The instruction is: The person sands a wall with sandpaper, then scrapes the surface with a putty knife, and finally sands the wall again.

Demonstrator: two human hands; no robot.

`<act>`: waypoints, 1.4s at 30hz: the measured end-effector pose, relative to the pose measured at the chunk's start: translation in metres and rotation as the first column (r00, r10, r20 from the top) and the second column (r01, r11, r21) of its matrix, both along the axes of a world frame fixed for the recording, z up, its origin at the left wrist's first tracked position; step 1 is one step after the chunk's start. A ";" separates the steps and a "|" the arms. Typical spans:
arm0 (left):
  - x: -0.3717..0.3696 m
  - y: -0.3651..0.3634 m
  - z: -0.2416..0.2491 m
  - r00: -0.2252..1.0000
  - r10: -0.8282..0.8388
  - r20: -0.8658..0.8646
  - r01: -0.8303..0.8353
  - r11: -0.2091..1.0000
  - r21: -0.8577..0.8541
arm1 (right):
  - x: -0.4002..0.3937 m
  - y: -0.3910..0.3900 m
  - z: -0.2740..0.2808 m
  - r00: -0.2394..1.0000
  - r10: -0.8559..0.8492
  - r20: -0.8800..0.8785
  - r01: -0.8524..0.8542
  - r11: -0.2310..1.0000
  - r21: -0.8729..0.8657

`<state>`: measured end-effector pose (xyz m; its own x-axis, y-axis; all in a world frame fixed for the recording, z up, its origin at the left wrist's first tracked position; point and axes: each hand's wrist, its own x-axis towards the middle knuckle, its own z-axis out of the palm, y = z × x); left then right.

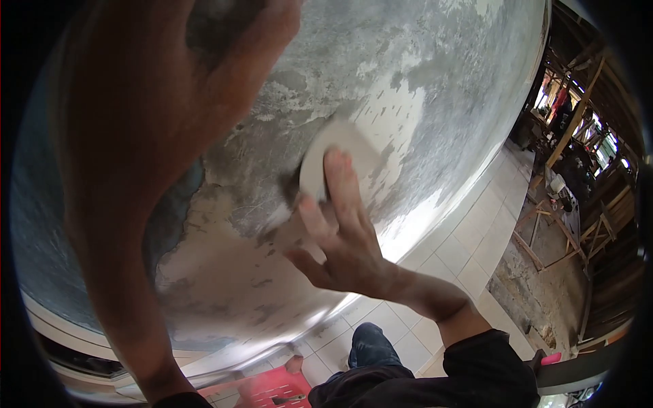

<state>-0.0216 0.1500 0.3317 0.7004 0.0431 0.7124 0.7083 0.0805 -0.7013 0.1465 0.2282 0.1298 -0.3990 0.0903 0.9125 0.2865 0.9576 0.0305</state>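
A mottled grey wall (272, 109) with patches of pale filler stands before me. My right hand (354, 248) holds a flat, cream-coloured putty spreader (354, 136) against the wall, over a whitish streak. Its fingers press on the spreader's face, and the thumb lies lower left. My left hand (183, 88) is raised very close to the camera at upper left, in front of the wall. Its fingertips run out at the top edge, so what they hold, if anything, is hidden.
A pink plastic stool (272, 387) with slots stands below, with a small tool (289, 399) on it. Pale floor tiles (456, 251) run along the wall's foot. Wooden trestles (544, 234) stand on rough ground at right.
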 end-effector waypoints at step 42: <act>0.016 0.004 0.011 0.985 -0.082 0.149 0.087 0.996 -0.029 | 0.115 -0.005 -0.119 0.935 -0.159 -0.317 -0.076 0.782 -0.619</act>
<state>-0.0057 0.1539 0.3428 0.5902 0.0148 0.8071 0.8072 -0.0067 -0.5902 0.2620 0.2236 0.0108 -0.0641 0.6841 0.7266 0.2056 0.7215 -0.6612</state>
